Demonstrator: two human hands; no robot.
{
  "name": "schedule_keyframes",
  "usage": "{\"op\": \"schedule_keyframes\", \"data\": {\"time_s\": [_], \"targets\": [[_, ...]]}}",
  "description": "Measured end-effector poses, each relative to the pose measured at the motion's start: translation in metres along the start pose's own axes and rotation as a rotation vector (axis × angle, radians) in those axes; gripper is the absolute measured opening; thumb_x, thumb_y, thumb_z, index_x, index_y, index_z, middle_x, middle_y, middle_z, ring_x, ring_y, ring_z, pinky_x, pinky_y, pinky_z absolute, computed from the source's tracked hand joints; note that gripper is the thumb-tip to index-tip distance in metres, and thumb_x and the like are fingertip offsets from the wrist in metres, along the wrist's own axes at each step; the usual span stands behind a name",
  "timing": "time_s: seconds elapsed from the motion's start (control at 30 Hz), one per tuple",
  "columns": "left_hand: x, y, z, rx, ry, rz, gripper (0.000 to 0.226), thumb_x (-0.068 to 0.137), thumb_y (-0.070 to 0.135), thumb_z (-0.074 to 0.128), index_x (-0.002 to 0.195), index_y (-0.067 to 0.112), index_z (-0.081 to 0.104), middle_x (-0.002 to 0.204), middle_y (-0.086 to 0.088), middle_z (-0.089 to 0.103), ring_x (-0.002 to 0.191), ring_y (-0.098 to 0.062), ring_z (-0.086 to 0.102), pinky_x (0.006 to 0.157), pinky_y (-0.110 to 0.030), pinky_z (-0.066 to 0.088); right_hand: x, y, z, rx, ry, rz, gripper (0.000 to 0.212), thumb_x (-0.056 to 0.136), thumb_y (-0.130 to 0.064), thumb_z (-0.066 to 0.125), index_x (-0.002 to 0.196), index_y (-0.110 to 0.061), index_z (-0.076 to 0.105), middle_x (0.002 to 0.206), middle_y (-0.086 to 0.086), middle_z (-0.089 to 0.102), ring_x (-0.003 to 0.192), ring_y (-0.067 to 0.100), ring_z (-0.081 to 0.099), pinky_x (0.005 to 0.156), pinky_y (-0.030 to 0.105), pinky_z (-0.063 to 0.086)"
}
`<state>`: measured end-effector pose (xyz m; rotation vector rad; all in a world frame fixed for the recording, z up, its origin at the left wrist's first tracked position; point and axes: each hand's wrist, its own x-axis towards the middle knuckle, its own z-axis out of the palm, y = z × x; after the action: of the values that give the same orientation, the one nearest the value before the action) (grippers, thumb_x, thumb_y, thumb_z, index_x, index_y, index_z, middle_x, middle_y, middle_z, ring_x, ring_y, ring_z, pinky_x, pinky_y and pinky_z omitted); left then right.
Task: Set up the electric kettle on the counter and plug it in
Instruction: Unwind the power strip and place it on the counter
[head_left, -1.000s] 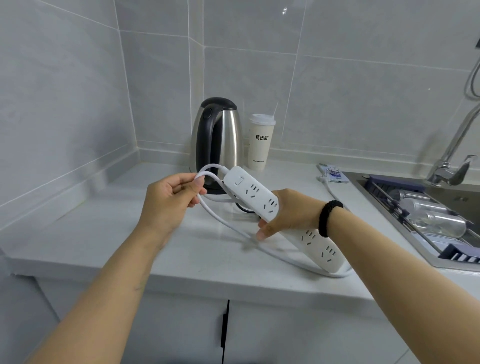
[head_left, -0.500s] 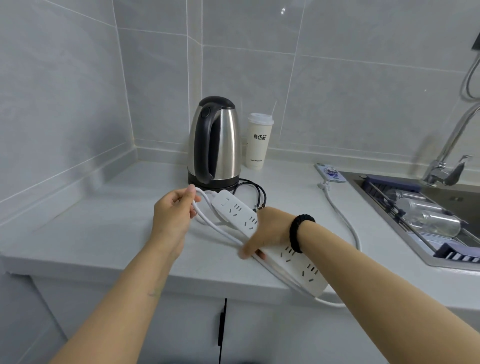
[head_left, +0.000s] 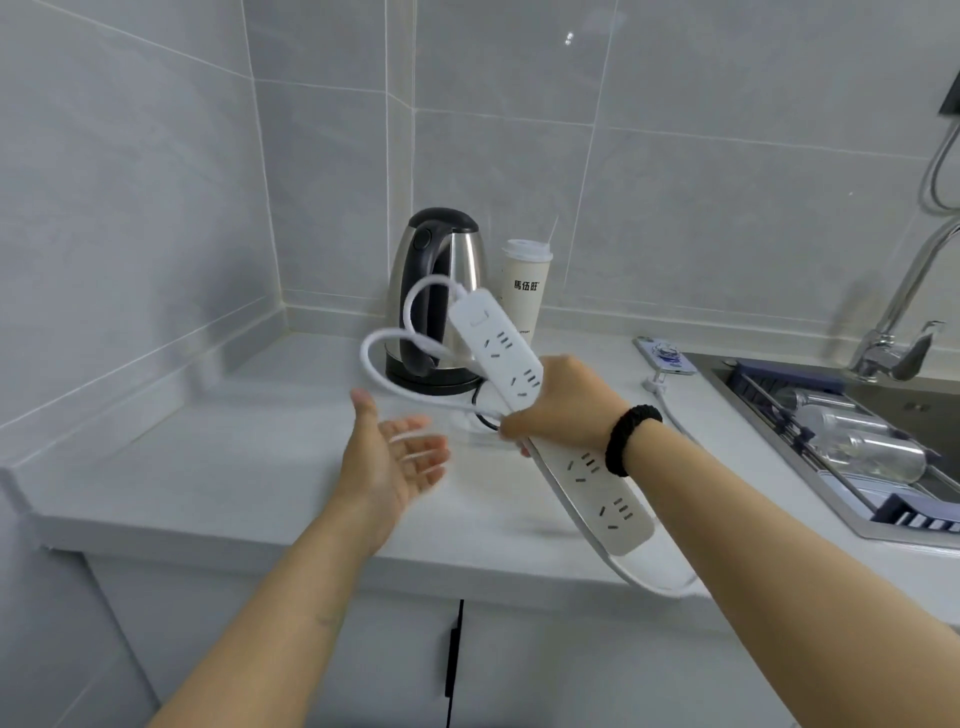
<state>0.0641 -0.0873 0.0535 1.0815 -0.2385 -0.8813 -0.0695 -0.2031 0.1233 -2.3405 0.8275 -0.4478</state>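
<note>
The right hand (head_left: 563, 402) grips a white power strip (head_left: 545, 421) by its middle, raised in front of the steel kettle (head_left: 441, 296). Its white cord (head_left: 387, 343) loops left of the kettle's base. The left hand (head_left: 395, 462), palm up with fingers spread, hovers nearer than the kettle, holding nothing. A paper cup (head_left: 525, 288) stands just right of the kettle.

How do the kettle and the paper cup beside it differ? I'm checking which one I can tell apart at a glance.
The kettle is shiny steel with a black handle, lid and base; the paper cup is matte cream with dark printed characters. The kettle is wider and a bit taller than the paper cup. The kettle is partly hidden by the white power strip; the paper cup shows almost whole. Both stand upright on the counter near the tiled wall.
</note>
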Motion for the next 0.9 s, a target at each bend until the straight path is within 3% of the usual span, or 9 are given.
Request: {"op": "schedule_keyframes", "data": {"time_s": [0.07, 0.13, 0.2, 0.3, 0.37, 0.5, 0.67, 0.8, 0.9], "targets": [[-0.004, -0.004, 0.004, 0.133, -0.132, -0.129, 0.076, 0.094, 0.064, 0.022, 0.100, -0.002, 0.059, 0.081, -0.020, 0.065, 0.070, -0.027, 0.063, 0.065, -0.036, 0.053, -0.001, -0.011, -0.008, 0.061, 0.084, -0.032, 0.021, 0.070, -0.012, 0.076, 0.084, -0.007, 0.060, 0.076, 0.011, 0.071, 0.060, 0.023, 0.070, 0.057, 0.036, 0.061], [-0.009, -0.009, 0.009, 0.350, -0.320, -0.244, 0.057, 0.099, 0.049, 0.033, 0.098, -0.002, 0.059, 0.081, -0.020, 0.068, 0.066, -0.024, 0.066, 0.060, -0.033, 0.056, -0.004, -0.022, -0.016, 0.160, 0.145, -0.044, 0.022, 0.070, -0.011, 0.076, 0.085, -0.002, 0.063, 0.074, 0.014, 0.072, 0.061, 0.027, 0.070, 0.061, 0.044, 0.061], [-0.017, -0.016, 0.019, 0.537, -0.522, -0.348, 0.040, 0.102, 0.032, 0.038, 0.099, -0.003, 0.058, 0.087, -0.021, 0.070, 0.068, -0.023, 0.070, 0.061, -0.030, 0.057, -0.006, -0.034, -0.023, 0.211, 0.196, -0.069, 0.022, 0.070, -0.012, 0.076, 0.087, -0.004, 0.065, 0.074, 0.011, 0.073, 0.063, 0.025, 0.071, 0.062, 0.040, 0.062], [-0.030, -0.032, 0.042, 0.706, -0.752, -0.440, 0.039, 0.103, 0.027, 0.032, 0.102, -0.003, 0.058, 0.102, -0.025, 0.069, 0.078, -0.024, 0.072, 0.066, -0.027, 0.057, -0.011, -0.051, -0.031, 0.287, 0.221, -0.078, 0.020, 0.070, -0.014, 0.076, 0.086, -0.007, 0.067, 0.072, 0.007, 0.072, 0.064, 0.023, 0.071, 0.062, 0.037, 0.061], [-0.039, -0.042, 0.056, 0.701, -0.861, -0.523, 0.050, 0.104, 0.039, 0.025, 0.108, 0.000, 0.055, 0.114, -0.029, 0.064, 0.090, -0.026, 0.072, 0.070, -0.027, 0.057, -0.014, -0.058, -0.035, 0.298, 0.215, -0.072, 0.020, 0.070, -0.016, 0.077, 0.085, -0.008, 0.067, 0.071, 0.006, 0.071, 0.065, 0.023, 0.071, 0.062, 0.036, 0.061], [-0.044, -0.059, 0.070, 0.361, -1.025, -0.718, 0.057, 0.100, 0.051, 0.028, 0.126, 0.002, 0.040, 0.120, -0.032, 0.060, 0.104, -0.031, 0.067, 0.073, -0.030, 0.059, -0.024, -0.063, -0.039, 0.373, 0.181, -0.059, 0.022, 0.070, -0.011, 0.077, 0.088, -0.003, 0.067, 0.069, 0.009, 0.071, 0.068, 0.030, 0.072, 0.063, 0.042, 0.062], [-0.042, -0.066, 0.080, -0.037, -0.915, -0.729, 0.052, 0.098, 0.025, 0.047, 0.131, -0.014, 0.037, 0.106, -0.035, 0.062, 0.091, -0.039, 0.069, 0.076, -0.041, 0.060, -0.032, -0.058, -0.046, 0.454, 0.179, -0.029, 0.017, 0.072, -0.006, 0.074, 0.087, -0.003, 0.066, 0.065, 0.010, 0.068, 0.061, 0.029, 0.070, 0.064, 0.048, 0.061], [-0.038, -0.071, 0.085, -0.108, -0.688, -0.641, 0.020, 0.092, -0.010, 0.041, 0.108, -0.011, 0.053, 0.093, -0.031, 0.064, 0.074, -0.034, 0.071, 0.063, -0.036, 0.061, -0.039, -0.055, -0.054, 0.466, 0.197, -0.008, 0.023, 0.073, -0.005, 0.074, 0.093, 0.002, 0.066, 0.068, 0.012, 0.069, 0.065, 0.033, 0.072, 0.063, 0.046, 0.061], [-0.033, -0.069, 0.086, -0.127, -0.467, -0.617, 0.026, 0.087, -0.008, 0.038, 0.076, -0.003, 0.060, 0.062, -0.009, 0.055, 0.052, -0.017, 0.057, 0.046, -0.022, 0.052, -0.046, -0.052, -0.066, 0.456, 0.188, 0.007, 0.017, 0.073, -0.007, 0.075, 0.086, -0.002, 0.066, 0.068, 0.011, 0.069, 0.073, 0.034, 0.073, 0.064, 0.044, 0.061]]}}
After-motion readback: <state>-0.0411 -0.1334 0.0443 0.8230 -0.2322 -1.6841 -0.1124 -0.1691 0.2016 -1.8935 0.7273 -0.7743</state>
